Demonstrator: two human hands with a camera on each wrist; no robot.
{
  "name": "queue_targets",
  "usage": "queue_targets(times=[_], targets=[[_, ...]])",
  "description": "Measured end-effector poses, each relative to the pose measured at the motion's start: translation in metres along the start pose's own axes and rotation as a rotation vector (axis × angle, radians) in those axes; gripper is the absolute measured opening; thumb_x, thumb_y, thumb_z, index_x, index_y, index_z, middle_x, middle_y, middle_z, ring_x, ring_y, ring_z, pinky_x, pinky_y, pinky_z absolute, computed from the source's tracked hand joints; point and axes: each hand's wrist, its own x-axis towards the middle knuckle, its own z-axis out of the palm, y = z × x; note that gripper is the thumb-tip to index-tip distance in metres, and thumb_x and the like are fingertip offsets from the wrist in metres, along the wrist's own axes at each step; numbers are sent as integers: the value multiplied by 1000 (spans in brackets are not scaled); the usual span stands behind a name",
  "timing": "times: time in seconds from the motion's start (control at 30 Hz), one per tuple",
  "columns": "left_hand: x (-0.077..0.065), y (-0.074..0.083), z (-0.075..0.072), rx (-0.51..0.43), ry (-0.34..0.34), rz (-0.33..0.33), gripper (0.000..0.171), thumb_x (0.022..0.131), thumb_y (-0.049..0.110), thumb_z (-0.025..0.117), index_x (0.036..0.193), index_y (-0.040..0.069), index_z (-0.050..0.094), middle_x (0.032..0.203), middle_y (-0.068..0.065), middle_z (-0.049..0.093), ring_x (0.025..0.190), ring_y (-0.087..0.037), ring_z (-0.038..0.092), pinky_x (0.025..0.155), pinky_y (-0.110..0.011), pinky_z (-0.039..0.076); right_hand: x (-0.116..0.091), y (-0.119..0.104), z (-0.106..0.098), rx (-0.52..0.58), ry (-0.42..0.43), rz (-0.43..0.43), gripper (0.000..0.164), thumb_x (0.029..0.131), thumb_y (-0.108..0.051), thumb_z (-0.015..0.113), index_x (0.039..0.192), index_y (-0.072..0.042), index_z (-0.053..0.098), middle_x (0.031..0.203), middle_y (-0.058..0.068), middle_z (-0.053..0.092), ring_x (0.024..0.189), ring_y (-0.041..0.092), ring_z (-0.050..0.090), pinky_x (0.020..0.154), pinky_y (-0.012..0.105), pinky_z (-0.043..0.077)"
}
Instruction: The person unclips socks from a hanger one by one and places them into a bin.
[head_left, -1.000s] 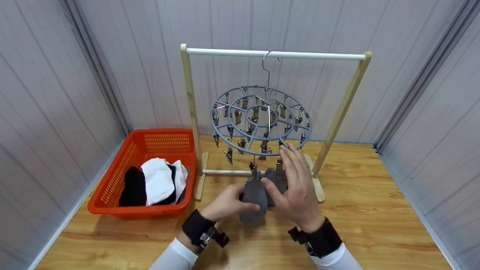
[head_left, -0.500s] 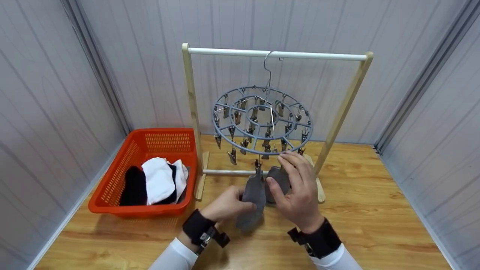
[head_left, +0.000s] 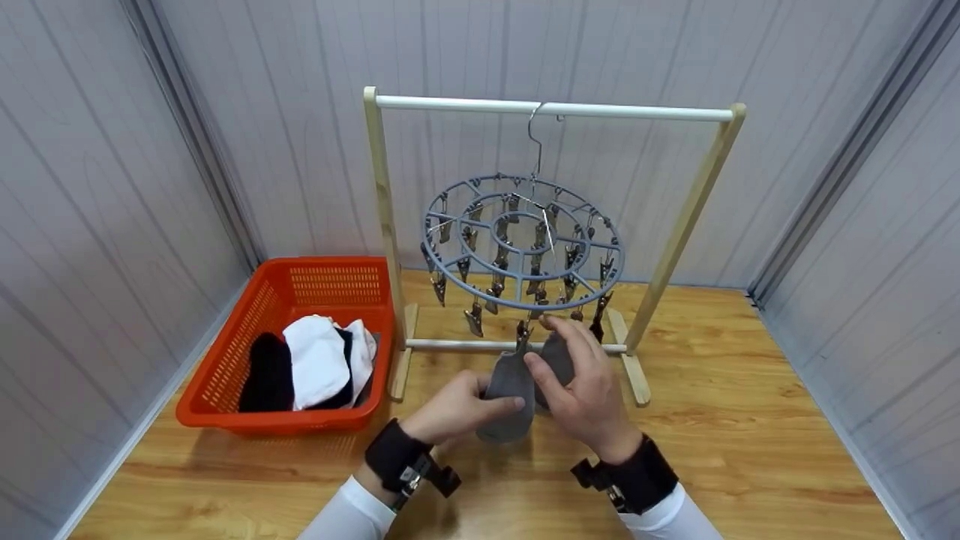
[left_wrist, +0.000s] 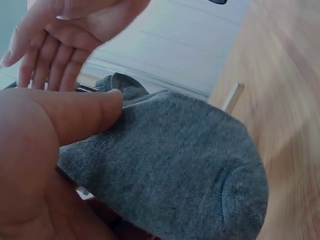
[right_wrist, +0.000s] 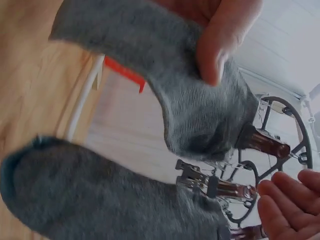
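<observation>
A grey sock (head_left: 513, 391) hangs by its cuff from a metal clip (head_left: 523, 331) at the front of the round clip hanger (head_left: 537, 307). My left hand (head_left: 465, 409) holds this sock, thumb lying over its front in the left wrist view. A second grey sock (right_wrist: 100, 195) hangs just behind and to the right, partly hidden in the head view by my right hand (head_left: 589, 390). That right hand is beside the clips, fingers loosely bent and nothing between them. In the right wrist view its fingertips (right_wrist: 270, 192) are close to a clip; whether they touch it I cannot tell.
The hanger hooks onto the white bar (head_left: 645, 112) of a wooden stand (head_left: 686, 225), with several clips dangling. To the left stands an orange basket (head_left: 225, 416) holding black and white socks (head_left: 315, 367). Panel walls (head_left: 285, 150) surround the wooden floor (head_left: 750, 405).
The hanger has turned a little and its clips have swung. My right hand has dropped slightly, its fingers bending more. My left hand keeps its hold on the grey sock, whose toe swung left and back.
</observation>
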Motion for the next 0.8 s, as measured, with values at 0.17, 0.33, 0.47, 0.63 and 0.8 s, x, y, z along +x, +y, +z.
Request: queue_targets(times=[0.17,0.33,0.47,0.63,0.8], targets=[[-2,3,1,53,-26,25,24,103,31,82,104,8,84,95,-4,83,88,-19,79,81,-35,64,-1,1,2,218,-99,147,58,107,-15,76,158,0,54,156,13,63,145,28,59,120,44,47],[-2,4,1,55,-57,26,25,104,32,81,106,8,83,98,-4,83,90,-19,80,84,-37,65,-2,2,2,379,-182,277,63,111,-14,70,166,0,43,166,13,55,155,29,49,127,50,37],[-2,5,0,57,-57,35,25,105,31,79,112,8,83,102,-4,84,94,-20,80,87,-39,65,-2,2,0,461,-211,342,63,114,-14,65,169,0,39,165,15,56,155,30,49,127,53,37],[-2,5,0,55,-37,51,25,105,31,79,113,7,83,101,-4,83,91,-19,80,84,-37,65,0,2,-1,574,-204,388,61,114,-8,61,169,3,35,153,21,64,145,32,59,117,41,49],[-2,6,-1,62,-12,39,26,104,33,80,108,7,83,96,-3,82,87,-16,78,80,-32,63,3,1,-1,582,-156,411,56,114,-4,60,164,7,40,140,22,67,131,30,66,110,31,52]])
